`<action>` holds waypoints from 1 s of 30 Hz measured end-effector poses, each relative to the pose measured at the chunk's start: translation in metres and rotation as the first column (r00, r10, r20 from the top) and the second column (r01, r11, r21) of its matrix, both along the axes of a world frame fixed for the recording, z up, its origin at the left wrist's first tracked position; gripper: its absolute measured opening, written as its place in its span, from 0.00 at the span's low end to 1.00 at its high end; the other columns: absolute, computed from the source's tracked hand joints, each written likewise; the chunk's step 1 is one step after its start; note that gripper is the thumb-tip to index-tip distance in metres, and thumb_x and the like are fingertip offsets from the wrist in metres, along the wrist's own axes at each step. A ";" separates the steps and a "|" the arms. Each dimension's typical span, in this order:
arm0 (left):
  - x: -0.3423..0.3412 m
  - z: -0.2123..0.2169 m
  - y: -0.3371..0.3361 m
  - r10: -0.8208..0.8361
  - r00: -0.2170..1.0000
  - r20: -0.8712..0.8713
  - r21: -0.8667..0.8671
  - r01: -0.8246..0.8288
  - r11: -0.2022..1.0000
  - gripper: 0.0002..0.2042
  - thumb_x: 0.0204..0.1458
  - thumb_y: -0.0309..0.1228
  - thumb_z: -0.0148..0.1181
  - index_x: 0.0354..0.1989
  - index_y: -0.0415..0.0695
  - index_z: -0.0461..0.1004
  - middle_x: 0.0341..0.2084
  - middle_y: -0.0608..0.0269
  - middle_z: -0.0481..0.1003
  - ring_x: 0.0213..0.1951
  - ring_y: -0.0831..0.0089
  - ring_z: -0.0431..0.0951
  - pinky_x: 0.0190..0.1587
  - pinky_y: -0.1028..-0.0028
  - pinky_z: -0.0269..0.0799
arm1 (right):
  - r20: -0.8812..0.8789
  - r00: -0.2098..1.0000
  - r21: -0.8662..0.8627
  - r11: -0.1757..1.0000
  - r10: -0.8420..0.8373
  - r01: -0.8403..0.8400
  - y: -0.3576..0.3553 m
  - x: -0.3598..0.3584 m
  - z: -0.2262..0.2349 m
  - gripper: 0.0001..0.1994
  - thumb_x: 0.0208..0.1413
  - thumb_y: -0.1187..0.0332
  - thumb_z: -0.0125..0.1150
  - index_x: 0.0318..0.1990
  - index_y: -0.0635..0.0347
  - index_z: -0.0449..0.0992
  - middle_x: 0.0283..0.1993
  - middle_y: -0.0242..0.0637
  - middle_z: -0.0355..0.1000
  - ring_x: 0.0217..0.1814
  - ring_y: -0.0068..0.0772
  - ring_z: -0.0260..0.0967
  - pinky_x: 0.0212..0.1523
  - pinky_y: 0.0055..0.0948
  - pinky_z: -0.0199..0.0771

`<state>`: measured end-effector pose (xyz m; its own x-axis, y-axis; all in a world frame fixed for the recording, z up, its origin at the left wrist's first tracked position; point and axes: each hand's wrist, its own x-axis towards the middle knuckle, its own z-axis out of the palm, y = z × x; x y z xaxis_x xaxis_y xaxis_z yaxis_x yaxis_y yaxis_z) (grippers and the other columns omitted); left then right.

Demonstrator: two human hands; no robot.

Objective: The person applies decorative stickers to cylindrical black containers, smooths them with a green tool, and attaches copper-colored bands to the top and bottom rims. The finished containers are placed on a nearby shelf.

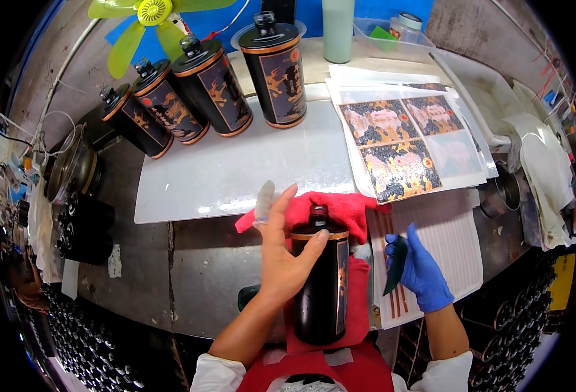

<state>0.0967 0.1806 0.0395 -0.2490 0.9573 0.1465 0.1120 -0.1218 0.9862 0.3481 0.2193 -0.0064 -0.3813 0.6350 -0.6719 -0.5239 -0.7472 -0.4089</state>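
Observation:
A glossy black bottle point(320, 287) with an orange band and a decorated label rests on red cloth point(358, 297) close in front of me. My left hand point(285, 258) is at its left side, fingers stretched up and apart, the thumb against the bottle's shoulder. A pale finger cover sits on one fingertip. My right hand point(425, 271), in a blue glove, grips a dark green curved scraper point(396, 264) to the right of the bottle. Beneath it, thin brown strips point(402, 304) lie on a white ribbed sheet point(451, 251).
Several labelled black bottles point(278, 85) stand at the back left by a green fan point(154, 12). Printed decal sheets point(399, 163) lie at the right of a pale board point(249, 170). A white tray point(477, 98) and a metal cup point(502, 196) are farther right.

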 end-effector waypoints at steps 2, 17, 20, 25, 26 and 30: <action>0.001 0.003 -0.001 0.045 0.989 -0.144 0.019 -0.043 0.999 0.33 0.45 0.22 0.58 0.62 0.41 0.51 0.62 0.50 0.47 0.61 0.66 0.55 0.58 0.69 0.56 | 0.082 0.996 0.161 0.985 0.046 -0.059 -0.011 -0.002 0.007 0.16 0.53 0.69 0.55 0.49 0.66 0.67 0.40 0.35 0.70 0.39 0.25 0.70 0.40 0.23 0.73; 0.031 0.015 -0.114 -0.238 0.551 -0.800 -0.118 0.245 0.962 0.51 0.35 0.56 0.64 0.60 0.29 0.49 0.55 0.23 0.49 0.60 0.29 0.43 0.52 0.32 0.39 | 0.676 0.589 0.725 0.258 -0.442 -0.639 -0.033 -0.118 0.103 0.17 0.51 0.72 0.54 0.50 0.59 0.64 0.43 0.49 0.68 0.42 0.46 0.70 0.42 0.36 0.70; 0.026 0.012 -0.112 -0.256 0.444 -0.859 -0.139 0.279 0.950 0.50 0.35 0.50 0.67 0.60 0.28 0.47 0.55 0.20 0.46 0.59 0.27 0.45 0.53 0.35 0.41 | 0.666 0.593 0.746 0.375 -0.453 -0.551 -0.032 -0.113 0.090 0.16 0.52 0.72 0.54 0.49 0.59 0.65 0.42 0.46 0.69 0.41 0.41 0.70 0.41 0.32 0.70; 0.017 -0.011 -0.115 -0.220 0.651 -0.727 -0.019 0.301 0.953 0.54 0.36 0.45 0.69 0.60 0.25 0.38 0.55 0.19 0.46 0.57 0.24 0.47 0.55 0.37 0.40 | 0.497 0.810 0.752 0.621 -0.312 -0.222 -0.027 -0.093 0.058 0.16 0.54 0.72 0.54 0.50 0.61 0.64 0.44 0.35 0.66 0.46 0.24 0.64 0.47 0.23 0.66; 0.014 -0.015 -0.118 -0.263 0.637 -0.724 -0.091 0.289 0.953 0.57 0.37 0.44 0.70 0.61 0.26 0.30 0.56 0.26 0.50 0.58 0.31 0.50 0.56 0.39 0.42 | 0.483 0.837 0.698 0.690 -0.255 -0.193 -0.027 -0.090 0.055 0.16 0.54 0.72 0.54 0.50 0.61 0.64 0.44 0.34 0.66 0.46 0.23 0.64 0.47 0.22 0.66; -0.003 -0.047 -0.121 -0.412 0.771 -0.486 -0.092 0.424 0.901 0.60 0.37 0.48 0.68 0.61 0.28 0.24 0.58 0.27 0.47 0.59 0.29 0.47 0.58 0.40 0.35 | 0.383 0.899 0.622 0.779 -0.212 -0.081 -0.021 -0.079 0.033 0.16 0.54 0.73 0.54 0.50 0.62 0.64 0.45 0.36 0.66 0.46 0.24 0.64 0.48 0.23 0.66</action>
